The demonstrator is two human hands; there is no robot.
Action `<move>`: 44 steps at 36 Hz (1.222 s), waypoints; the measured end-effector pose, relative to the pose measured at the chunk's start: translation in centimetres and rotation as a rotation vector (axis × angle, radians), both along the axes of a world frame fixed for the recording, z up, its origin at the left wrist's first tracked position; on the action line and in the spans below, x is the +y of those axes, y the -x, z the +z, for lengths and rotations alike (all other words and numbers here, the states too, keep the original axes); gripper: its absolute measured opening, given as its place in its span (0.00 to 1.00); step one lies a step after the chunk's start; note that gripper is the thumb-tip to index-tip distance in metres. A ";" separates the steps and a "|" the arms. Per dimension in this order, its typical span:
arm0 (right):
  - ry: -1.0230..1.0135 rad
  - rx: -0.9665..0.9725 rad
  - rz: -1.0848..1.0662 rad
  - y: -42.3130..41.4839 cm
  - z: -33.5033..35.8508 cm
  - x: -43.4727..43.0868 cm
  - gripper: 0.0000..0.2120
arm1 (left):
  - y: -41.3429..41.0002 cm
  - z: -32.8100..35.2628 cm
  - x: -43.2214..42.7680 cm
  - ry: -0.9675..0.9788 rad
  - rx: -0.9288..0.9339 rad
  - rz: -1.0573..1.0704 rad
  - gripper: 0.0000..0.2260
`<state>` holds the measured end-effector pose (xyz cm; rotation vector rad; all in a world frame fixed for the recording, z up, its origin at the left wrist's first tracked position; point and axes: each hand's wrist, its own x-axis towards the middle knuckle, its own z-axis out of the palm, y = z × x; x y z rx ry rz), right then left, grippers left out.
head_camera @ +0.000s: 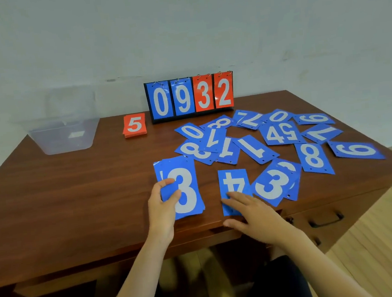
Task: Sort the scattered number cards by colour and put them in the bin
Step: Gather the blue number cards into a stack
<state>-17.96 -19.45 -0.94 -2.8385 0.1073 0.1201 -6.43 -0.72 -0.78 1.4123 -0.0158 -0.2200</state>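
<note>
My left hand (163,205) grips a small stack of blue cards (186,185) with a white 3 on top, thumb over its left edge. My right hand (251,211) lies flat with straight fingers on the near end of a blue 4 card (232,180) at the table's front edge. Several more blue number cards (273,138) lie scattered over the right half of the table. A neat pile of red cards (134,125) topped by a 5 sits at the back. The clear plastic bin (64,134) stands at the back left and looks empty.
A flip scoreboard (190,97) reading 0 9 3 2, two blue and two red panels, stands at the table's back edge against the wall. The brown wooden table (63,197) has a drawer handle (326,220) on its right front. Wooden floor lies to the right.
</note>
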 end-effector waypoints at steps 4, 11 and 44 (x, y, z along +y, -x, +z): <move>-0.072 0.021 -0.002 1.1 0.3 0.0 0.29 | 0.6 -0.2 -0.3 0.007 -0.039 -0.016 0.11; -0.198 -0.205 -0.058 0.4 1.8 -0.5 0.12 | 0.3 0.0 0.3 -0.008 -0.077 0.063 0.11; -0.600 -0.635 -0.262 -11.7 5.9 3.3 0.04 | -1.2 2.8 -0.5 0.103 0.003 -0.183 0.11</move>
